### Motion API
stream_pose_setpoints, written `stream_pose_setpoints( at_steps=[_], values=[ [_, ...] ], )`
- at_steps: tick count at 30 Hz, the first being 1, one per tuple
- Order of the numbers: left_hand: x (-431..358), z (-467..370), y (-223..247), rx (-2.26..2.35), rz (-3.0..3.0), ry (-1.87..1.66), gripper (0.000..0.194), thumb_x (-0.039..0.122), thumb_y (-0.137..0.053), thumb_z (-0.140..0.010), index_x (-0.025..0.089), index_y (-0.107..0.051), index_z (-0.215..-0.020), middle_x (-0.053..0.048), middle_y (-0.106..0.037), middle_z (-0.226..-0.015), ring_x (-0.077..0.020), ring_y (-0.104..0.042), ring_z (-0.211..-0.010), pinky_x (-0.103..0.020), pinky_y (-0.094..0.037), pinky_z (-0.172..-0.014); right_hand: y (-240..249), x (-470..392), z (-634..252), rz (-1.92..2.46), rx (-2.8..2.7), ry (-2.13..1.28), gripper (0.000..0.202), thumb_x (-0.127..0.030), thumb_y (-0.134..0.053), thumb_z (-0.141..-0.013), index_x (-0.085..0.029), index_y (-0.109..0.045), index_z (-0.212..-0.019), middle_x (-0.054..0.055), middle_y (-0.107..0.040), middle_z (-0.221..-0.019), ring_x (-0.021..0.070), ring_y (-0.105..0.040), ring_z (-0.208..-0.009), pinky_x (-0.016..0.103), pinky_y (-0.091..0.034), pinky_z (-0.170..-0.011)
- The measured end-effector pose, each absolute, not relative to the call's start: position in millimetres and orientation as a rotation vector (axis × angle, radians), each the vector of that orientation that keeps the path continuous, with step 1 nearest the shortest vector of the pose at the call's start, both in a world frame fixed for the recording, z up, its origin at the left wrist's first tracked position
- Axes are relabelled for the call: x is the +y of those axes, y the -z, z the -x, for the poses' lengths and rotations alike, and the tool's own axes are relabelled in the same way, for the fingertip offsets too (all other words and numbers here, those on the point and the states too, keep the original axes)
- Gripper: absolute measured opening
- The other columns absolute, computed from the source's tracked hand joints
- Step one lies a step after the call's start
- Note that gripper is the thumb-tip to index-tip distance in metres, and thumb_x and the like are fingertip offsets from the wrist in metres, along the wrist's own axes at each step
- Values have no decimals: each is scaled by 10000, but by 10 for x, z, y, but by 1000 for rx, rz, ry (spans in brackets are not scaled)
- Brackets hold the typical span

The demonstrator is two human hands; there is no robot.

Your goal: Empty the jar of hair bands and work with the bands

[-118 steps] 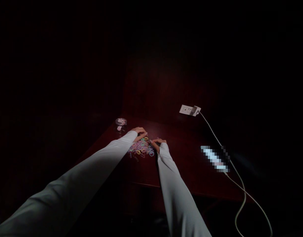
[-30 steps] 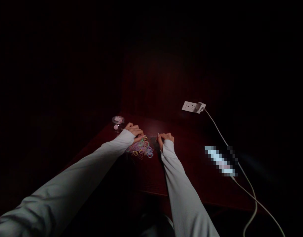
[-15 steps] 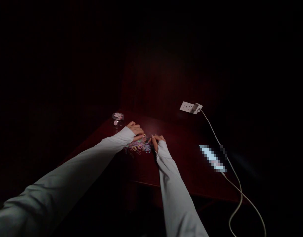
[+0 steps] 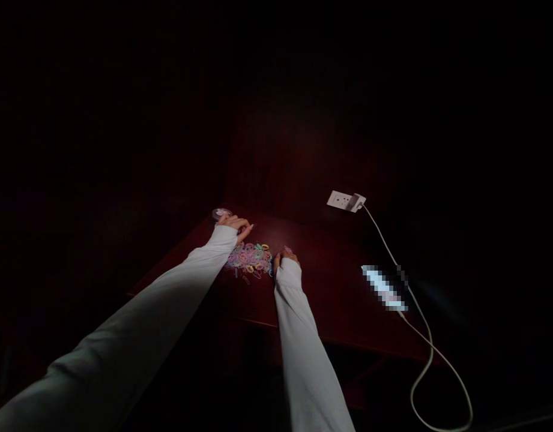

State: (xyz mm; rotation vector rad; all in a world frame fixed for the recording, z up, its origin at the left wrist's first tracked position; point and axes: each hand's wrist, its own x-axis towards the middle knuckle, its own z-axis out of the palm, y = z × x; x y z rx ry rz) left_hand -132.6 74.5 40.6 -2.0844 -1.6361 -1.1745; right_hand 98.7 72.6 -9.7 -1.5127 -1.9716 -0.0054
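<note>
A loose pile of small coloured bands (image 4: 250, 259) lies on the dark red table (image 4: 330, 288). Above the pile's back left side is my left hand (image 4: 235, 225), its fingers bent and the tips near each other; whether they pinch anything is too small to tell. At the pile's right edge, my right hand (image 4: 287, 256) is curled, and something pink shows at its fingertips. Behind my left hand stands a round clear container (image 4: 221, 213) with pale pink things in it, partly hidden by the hand.
A lit phone (image 4: 384, 288), blurred out, lies on the table at the right. Its white cable (image 4: 429, 348) loops past the table edge. Beyond the table, a charger (image 4: 356, 202) sits in a white wall socket (image 4: 338, 200).
My left hand has lifted away from the bands toward the round container, uncovering more of the pile. My right hand has turned, and pink now shows at its fingertips. The view has shifted slightly.
</note>
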Motion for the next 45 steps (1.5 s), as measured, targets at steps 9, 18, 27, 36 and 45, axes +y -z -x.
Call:
stream_pose_setpoints(
  at_steps=[9, 18, 27, 36, 45],
  values=[
    [551, 1071, -357, -1560, 2183, 1116, 231, 280, -537, -973, 215, -682, -805, -8, -708, -785, -184, -593, -815, -357, -341, -823, 160, 793, -792, 1207, -1601, -316, 247, -219, -454, -851, -200, -694, -903, 74, -740, -941, 203, -659, -893, 311, -494, -866],
    [686, 1114, -274, -1388, 2488, 976, 142, 273, -591, -961, 237, -692, -868, -12, -745, -915, -189, -608, -894, -355, -341, -850, 24, 707, -760, 1102, -1769, -284, 297, -408, -536, -907, -223, -765, -948, 66, -768, -939, 219, -634, -889, 376, -439, -975],
    [712, 1112, -252, -1300, 2577, 949, 212, 377, -573, -976, 231, -720, -925, -9, -749, -909, -176, -617, -891, -329, -335, -842, 66, 759, -774, 1179, -1792, -272, 294, -396, -570, -883, -217, -724, -709, 50, -756, -868, 210, -616, -856, 408, -380, -1021],
    [742, 1183, -211, -1305, 2578, 976, 190, 359, -559, -975, 237, -702, -953, -8, -749, -937, -184, -628, -915, -340, -347, -852, 100, 758, -724, 1166, -1685, -302, 382, -471, -519, -889, -223, -703, -664, 50, -739, -823, 215, -597, -858, 362, -402, -926],
    [652, 1187, -250, -1365, 2489, 1026, 232, 343, -504, -989, 219, -691, -930, -10, -737, -918, -172, -614, -873, -338, -346, -845, 53, 723, -740, 1160, -1693, -360, 416, -502, -496, -898, -217, -734, -711, 55, -751, -832, 211, -583, -812, 361, -400, -921]
  ],
)
